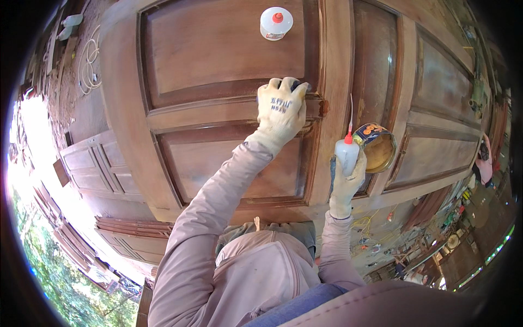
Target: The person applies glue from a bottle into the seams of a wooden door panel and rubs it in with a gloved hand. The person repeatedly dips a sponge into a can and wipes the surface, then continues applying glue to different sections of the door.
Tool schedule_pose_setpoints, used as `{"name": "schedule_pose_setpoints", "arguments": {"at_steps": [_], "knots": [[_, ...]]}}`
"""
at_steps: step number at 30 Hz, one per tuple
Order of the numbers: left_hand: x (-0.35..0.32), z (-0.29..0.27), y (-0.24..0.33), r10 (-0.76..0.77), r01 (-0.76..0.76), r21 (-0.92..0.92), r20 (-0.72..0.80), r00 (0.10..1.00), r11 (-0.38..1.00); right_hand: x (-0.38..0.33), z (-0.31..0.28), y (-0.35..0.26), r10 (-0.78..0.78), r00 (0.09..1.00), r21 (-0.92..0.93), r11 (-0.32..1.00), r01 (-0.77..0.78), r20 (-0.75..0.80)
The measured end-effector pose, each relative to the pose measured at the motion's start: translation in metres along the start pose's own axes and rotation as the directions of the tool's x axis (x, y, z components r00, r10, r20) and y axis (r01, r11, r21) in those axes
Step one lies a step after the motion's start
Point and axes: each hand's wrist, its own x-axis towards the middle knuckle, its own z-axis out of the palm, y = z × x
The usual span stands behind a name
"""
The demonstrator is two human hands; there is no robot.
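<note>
A large brown wooden panelled door (218,54) lies flat in front of me. My left hand (280,109), in a pale work glove, presses a small dark object against the door's middle rail near the stile. My right hand (348,174), also gloved, grips a small white squeeze bottle (347,150) with a red tip and a thin long nozzle, held upright above the door's edge. An open round tin (378,146) with a yellowish inside stands on the door just right of that bottle.
A white bottle with a red cap (275,23) stands on the upper panel. A second panelled door (436,109) lies to the right. More door pieces (98,169) are stacked at left, with white cord (90,60). A person in pink (482,163) stands at far right.
</note>
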Motion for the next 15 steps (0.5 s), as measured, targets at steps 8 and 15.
{"name": "schedule_pose_setpoints", "arguments": {"at_steps": [8, 15], "knots": [[0.023, 0.009, 0.021, -0.179, 0.162, 0.082, 0.267, 0.947, 0.983, -0.012, 0.016, -0.003, 0.065, 0.998, 0.007, 0.998, -0.065, 0.017], [0.051, -0.013, 0.023, -0.014, -0.102, 0.218, 0.472, 0.881, 0.971, 0.007, 0.009, -0.016, 0.054, 0.994, -0.089, 0.995, -0.046, 0.093]]}}
